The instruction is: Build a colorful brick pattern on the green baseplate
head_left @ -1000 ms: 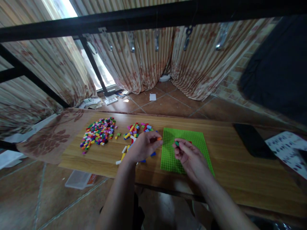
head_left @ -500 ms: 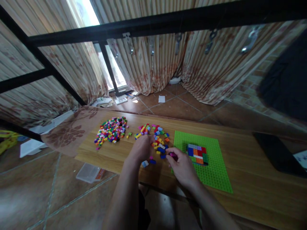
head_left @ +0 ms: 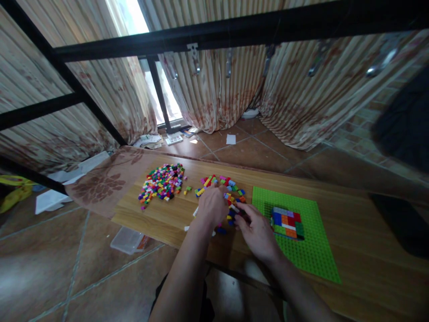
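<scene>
Small toy bricks [head_left: 232,184] in many colours lie loosely sorted mid-table. My left hand [head_left: 212,205] reaches down into them, its fingertips largely hidden behind the hand. At the right edge of these bricks, my right hand [head_left: 258,230] has thumb and fingers closed around a small dark-looking brick, mostly covered by the fingers. Just right of that hand lies a green studded baseplate [head_left: 315,241], bearing a flat block of joined bricks [head_left: 287,222] in blue, red, orange, white and green. White pieces [head_left: 187,228] lie left of my left wrist.
A large heap of mixed bricks [head_left: 162,181] covers the wooden table [head_left: 134,217] at left. A dark flat object [head_left: 398,221] lies at the right end. On the floor below is a clear plastic box [head_left: 125,240]. A black metal bar [head_left: 228,33] crosses above the table.
The view has turned slightly left, so everything appears further right. My left hand has moved a little right over the bricks, uncovering white pieces. My right hand stays closed beside the bricks.
</scene>
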Action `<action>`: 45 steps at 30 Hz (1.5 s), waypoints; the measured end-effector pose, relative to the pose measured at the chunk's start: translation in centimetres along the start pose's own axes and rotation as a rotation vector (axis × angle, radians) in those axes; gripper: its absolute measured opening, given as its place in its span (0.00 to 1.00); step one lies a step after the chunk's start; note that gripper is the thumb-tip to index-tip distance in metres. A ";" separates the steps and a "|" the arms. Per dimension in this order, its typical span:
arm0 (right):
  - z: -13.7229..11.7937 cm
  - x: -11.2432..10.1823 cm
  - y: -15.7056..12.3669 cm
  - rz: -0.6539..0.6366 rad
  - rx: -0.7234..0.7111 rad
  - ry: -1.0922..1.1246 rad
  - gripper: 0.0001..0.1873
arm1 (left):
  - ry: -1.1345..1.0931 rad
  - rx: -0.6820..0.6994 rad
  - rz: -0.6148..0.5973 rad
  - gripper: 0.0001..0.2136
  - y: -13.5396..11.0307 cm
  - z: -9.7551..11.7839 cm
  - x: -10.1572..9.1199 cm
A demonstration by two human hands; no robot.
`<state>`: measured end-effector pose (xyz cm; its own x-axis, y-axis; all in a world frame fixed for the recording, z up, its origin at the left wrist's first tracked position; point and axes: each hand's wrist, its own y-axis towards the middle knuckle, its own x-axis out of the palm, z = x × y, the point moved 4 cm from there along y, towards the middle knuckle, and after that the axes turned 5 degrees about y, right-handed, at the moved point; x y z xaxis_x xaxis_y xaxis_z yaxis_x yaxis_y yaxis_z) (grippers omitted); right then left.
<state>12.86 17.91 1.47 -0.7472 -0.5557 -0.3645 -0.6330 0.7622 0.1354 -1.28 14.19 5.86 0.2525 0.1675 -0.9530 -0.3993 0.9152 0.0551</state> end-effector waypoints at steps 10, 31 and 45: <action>0.1 -2.1 -0.1 0.142 -0.108 -0.007 0.13 | 0.031 0.038 -0.033 0.11 0.4 1.4 1.3; -1.4 -4.5 -0.3 0.266 -0.149 0.123 0.11 | -1.062 0.068 -0.296 0.14 0.1 2.7 1.4; -2.6 -6.4 -0.8 0.127 -0.351 -0.008 0.10 | -1.401 -0.005 -0.384 0.20 -0.6 4.6 1.4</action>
<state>17.63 20.06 6.07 -0.8236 -0.4602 -0.3316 -0.5672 0.6638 0.4875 3.35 15.54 5.89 0.9782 0.1335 0.1589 -0.1124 0.9845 -0.1349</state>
